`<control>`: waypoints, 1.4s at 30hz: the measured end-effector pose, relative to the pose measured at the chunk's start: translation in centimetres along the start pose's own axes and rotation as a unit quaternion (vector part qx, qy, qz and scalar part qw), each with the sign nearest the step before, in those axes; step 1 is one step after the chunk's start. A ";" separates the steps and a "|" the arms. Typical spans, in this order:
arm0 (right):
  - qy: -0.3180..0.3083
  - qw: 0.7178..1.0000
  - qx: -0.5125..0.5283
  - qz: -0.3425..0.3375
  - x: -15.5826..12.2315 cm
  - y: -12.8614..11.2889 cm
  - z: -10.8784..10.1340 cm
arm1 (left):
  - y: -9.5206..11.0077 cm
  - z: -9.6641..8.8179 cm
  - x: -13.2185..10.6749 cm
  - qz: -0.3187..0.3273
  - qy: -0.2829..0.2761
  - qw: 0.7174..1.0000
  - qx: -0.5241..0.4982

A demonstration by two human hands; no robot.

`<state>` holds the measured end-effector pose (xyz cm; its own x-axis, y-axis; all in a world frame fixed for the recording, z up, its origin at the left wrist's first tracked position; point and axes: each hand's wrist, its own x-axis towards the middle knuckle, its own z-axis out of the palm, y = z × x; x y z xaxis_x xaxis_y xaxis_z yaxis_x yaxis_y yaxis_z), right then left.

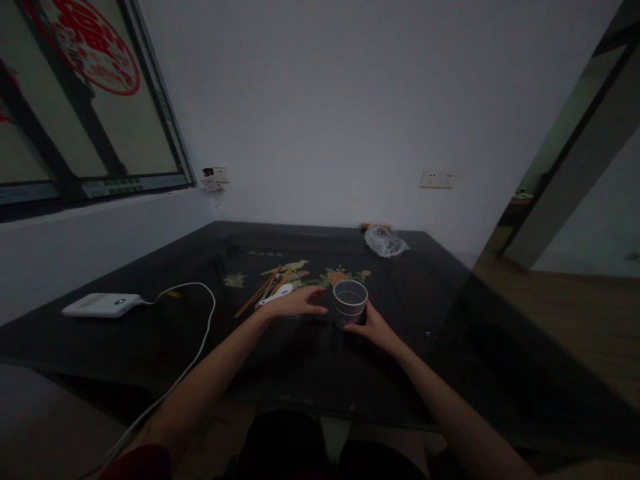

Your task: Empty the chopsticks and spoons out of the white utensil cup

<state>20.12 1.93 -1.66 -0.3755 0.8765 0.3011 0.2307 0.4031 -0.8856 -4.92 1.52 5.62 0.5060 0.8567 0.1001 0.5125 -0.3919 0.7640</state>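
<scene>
A clear plastic cup (350, 308) with a pale rim stands upright on the dark tabletop in front of me. My right hand (374, 327) is wrapped round its lower right side, thumb toward me. To the left of the cup, my left hand (299, 302) is open, its thumb and fingers apart and a gap between them and the cup. Just behind the left hand lies a white spoon (280, 293), partly hidden by it. Several wooden chopsticks (254, 298) lie beside the spoon, with thin metal utensils among them.
At the left, a white power bank (103, 305) lies with a white cable (209, 320) running off the table's near edge. A crumpled clear plastic bag (385, 241) lies at the back by the wall. The glossy dark table (450, 360) has a printed flower and bird pattern.
</scene>
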 end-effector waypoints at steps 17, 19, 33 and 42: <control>-0.006 1.000 -0.021 -0.013 -0.4 -1.0 0.0 | 0.1 9.2 1.1 0.034 0.177 0.976 -0.120; -0.006 1.000 -0.009 -0.023 -0.5 -1.1 0.0 | 0.2 9.0 1.0 0.041 0.179 0.975 -0.123; -0.025 0.995 0.080 -0.052 3.3 -6.2 3.4 | -0.2 2.3 -1.9 0.101 0.227 0.961 -0.118; -0.042 0.991 0.109 -0.062 13.6 -8.1 13.6 | -6.6 -6.5 -5.5 0.024 0.371 0.925 -0.082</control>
<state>0.94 6.98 4.77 -0.4647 0.7950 0.3900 -0.0181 0.4318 -0.9018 -15.59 1.55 4.21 -0.1213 0.8579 0.4992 0.3593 -0.4309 0.8278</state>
